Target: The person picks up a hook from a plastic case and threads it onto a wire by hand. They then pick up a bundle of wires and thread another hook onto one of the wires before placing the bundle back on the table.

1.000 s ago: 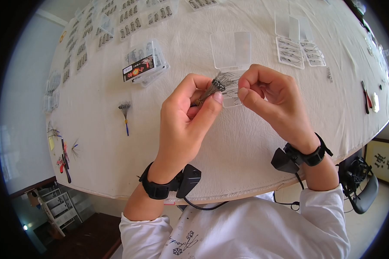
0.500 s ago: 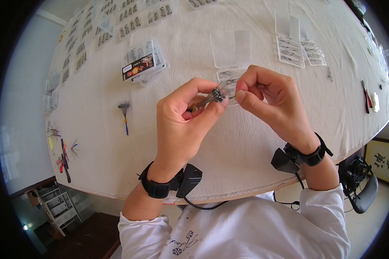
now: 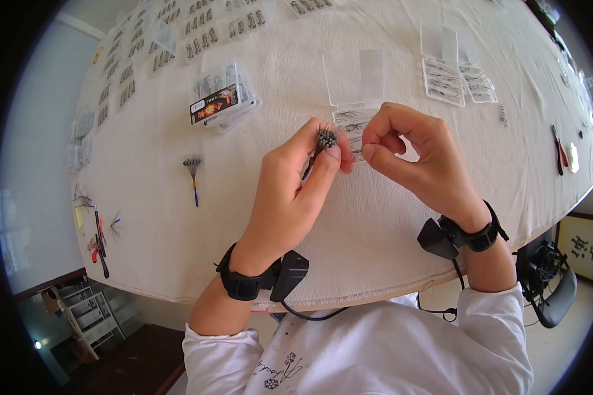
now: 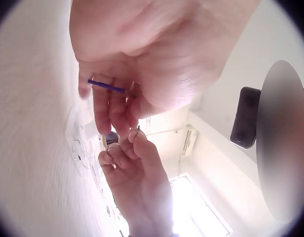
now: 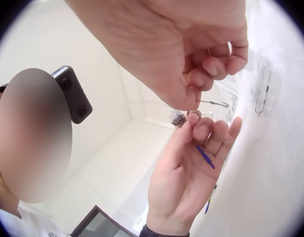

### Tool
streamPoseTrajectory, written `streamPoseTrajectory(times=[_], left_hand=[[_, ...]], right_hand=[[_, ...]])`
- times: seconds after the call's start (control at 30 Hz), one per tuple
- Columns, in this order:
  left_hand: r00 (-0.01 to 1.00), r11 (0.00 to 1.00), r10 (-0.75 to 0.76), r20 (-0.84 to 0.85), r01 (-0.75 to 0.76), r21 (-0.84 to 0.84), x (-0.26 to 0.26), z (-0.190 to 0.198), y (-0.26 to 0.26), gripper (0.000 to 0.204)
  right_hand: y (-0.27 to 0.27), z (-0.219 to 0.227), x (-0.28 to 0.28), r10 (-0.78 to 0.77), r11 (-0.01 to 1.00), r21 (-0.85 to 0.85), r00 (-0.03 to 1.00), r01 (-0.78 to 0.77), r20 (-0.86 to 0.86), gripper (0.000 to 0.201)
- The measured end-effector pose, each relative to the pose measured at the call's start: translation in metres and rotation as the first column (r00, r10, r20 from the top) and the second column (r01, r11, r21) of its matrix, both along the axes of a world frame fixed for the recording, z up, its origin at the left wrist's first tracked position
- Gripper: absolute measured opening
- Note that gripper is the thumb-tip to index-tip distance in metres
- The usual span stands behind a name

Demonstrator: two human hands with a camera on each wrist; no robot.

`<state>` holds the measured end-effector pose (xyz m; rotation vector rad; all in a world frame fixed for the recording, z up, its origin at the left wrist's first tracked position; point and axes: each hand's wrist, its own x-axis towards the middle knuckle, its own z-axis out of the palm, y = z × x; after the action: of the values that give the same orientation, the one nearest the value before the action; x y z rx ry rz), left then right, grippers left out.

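My left hand grips a bundle of thin wires with dark beads near their ends. The bundle stands with its tips towards the head camera. Below the curled fingers its blue sleeve sticks out across the palm, as the right wrist view shows. Close on the right, my right hand pinches a fish hook between thumb and forefinger, its bend pointing away from the fingertips. Beneath both hands lies an open clear box of hooks, partly covered by them, with its lid folded back.
A second wire bundle lies to the left. Stacked clear boxes stand behind it. Open hook boxes lie at the right, near pliers. Rows of filled boxes cover the far left; more tools lie at the left edge.
My left hand has turned the bundle from slanting rightward to more upright, beads facing the head camera. The gap between bundle and right fingertips has widened. My right hand has shifted slightly.
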<state>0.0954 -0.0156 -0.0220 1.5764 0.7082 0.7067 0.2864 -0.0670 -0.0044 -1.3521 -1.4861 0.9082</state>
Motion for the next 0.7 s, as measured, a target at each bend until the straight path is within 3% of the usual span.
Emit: streamPoseTrajectory(times=[0.2, 0.3, 0.5, 0.7], left_hand=[[0.990, 0.999, 0.048, -0.132, -0.051, -0.019, 0.001, 0.015, -0.006, 0.006], [0.979, 0.993, 0.087, -0.184, -0.070, 0.094, 0.001, 0.017, -0.005, 0.007], [0.986, 0.989, 0.147, -0.083, -0.146, 0.010, 0.004, 0.014, -0.008, 0.006], [0.987, 0.990, 0.132, -0.091, -0.127, 0.058, 0.003, 0.014, -0.006, 0.005]], right_hand=[[0.000, 0.000, -0.001, 0.000, 1.000, 0.008, 1.000, 0.000, 0.011, 0.005], [-0.001, 0.002, -0.001, 0.000, 1.000, -0.006, 1.000, 0.000, 0.022, 0.005], [-0.001, 0.001, -0.002, 0.007, 1.000, 0.015, 1.000, -0.007, 0.022, 0.006], [-0.001, 0.002, -0.003, -0.010, 1.000, 0.017, 1.000, 0.010, 0.015, 0.006]])
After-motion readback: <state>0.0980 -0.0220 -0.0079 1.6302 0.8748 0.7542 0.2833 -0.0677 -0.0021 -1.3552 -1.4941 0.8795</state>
